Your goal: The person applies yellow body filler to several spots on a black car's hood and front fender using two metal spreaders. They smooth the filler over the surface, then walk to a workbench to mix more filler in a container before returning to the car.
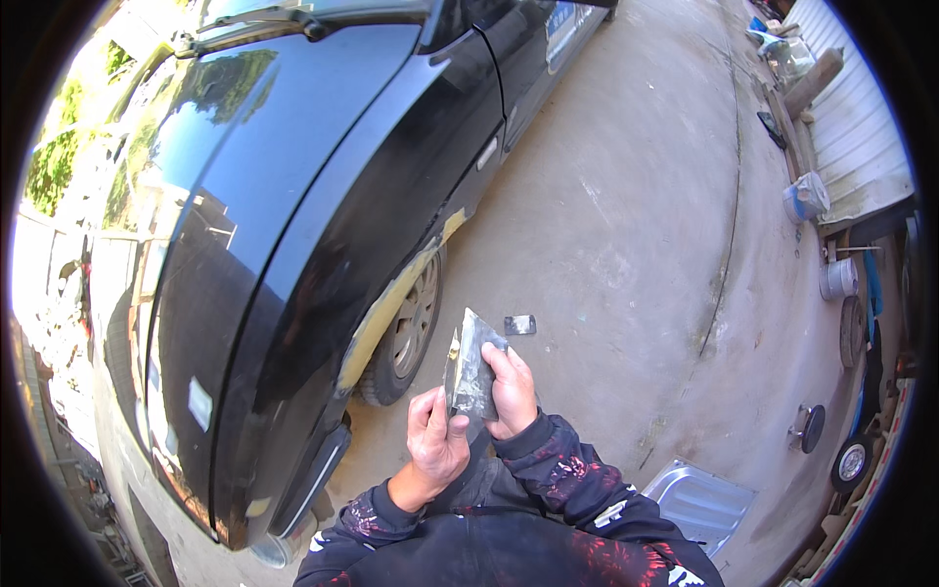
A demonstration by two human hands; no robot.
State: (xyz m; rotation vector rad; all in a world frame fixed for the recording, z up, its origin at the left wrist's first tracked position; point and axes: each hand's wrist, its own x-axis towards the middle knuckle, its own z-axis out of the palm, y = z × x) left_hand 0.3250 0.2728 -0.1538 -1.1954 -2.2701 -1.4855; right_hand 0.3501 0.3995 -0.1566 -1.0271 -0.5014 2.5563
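Note:
My right hand [511, 389] grips a flat grey spreader plate [475, 367] smeared with filler, thumb on its upper face. Close on its left, my left hand [439, 444] holds a second thin spreader [452, 367] by its lower end, with a small yellowish lump near its edge. The two tools are side by side; whether they touch is unclear. Left of my hands stands a black car, its front fender [352, 213] facing me. Yellowish body filler [389, 301] lines the wheel arch above the front wheel [414, 323].
A small dark rectangular piece [520, 324] lies on the concrete floor beyond my hands. At the lower right is a metal sink-like panel [700, 499]. Buckets [805, 197], a round stool [810, 428] and a small wheel [852, 463] stand along the right side. A pail [275, 550] sits below the bumper.

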